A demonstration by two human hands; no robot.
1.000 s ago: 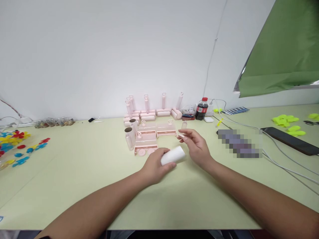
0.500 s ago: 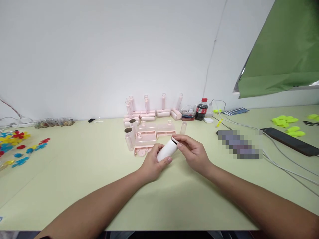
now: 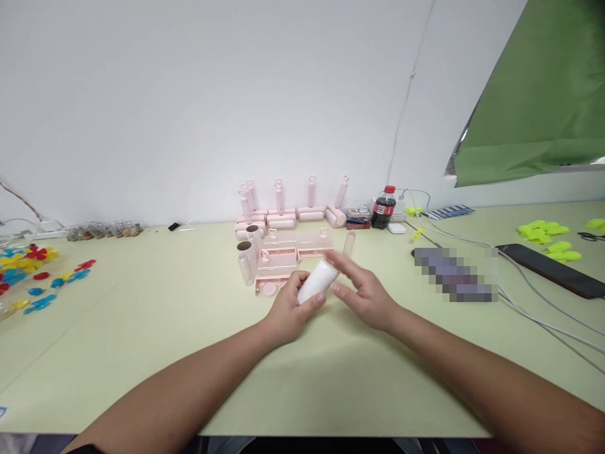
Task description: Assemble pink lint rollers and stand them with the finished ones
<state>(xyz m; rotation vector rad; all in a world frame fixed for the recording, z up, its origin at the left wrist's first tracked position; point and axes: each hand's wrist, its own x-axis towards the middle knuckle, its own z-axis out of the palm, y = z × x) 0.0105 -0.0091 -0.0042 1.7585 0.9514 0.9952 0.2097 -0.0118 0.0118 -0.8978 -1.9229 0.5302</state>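
My left hand (image 3: 290, 309) is wrapped around a white paper roll (image 3: 319, 281), which tilts up to the right above the pale green table (image 3: 142, 340). My right hand (image 3: 363, 293) is just right of the roll's upper end, its fingers stretched out and blurred, with nothing in them that I can see. Right behind both hands lie pink lint-roller parts (image 3: 283, 255): flat cases, handles and two cardboard tubes (image 3: 246, 255).
Assembled pink rollers (image 3: 293, 208) stand by the wall with a cola bottle (image 3: 382, 207) to their right. White cables (image 3: 534, 309) and a black phone (image 3: 548, 268) lie at right, yellow clips (image 3: 543, 228) beyond. Coloured clips (image 3: 28, 271) are scattered at far left.
The roll has tilted upward in my left hand. My right hand, earlier pinching a small piece at the roll's end, has let go and its fingers have spread.
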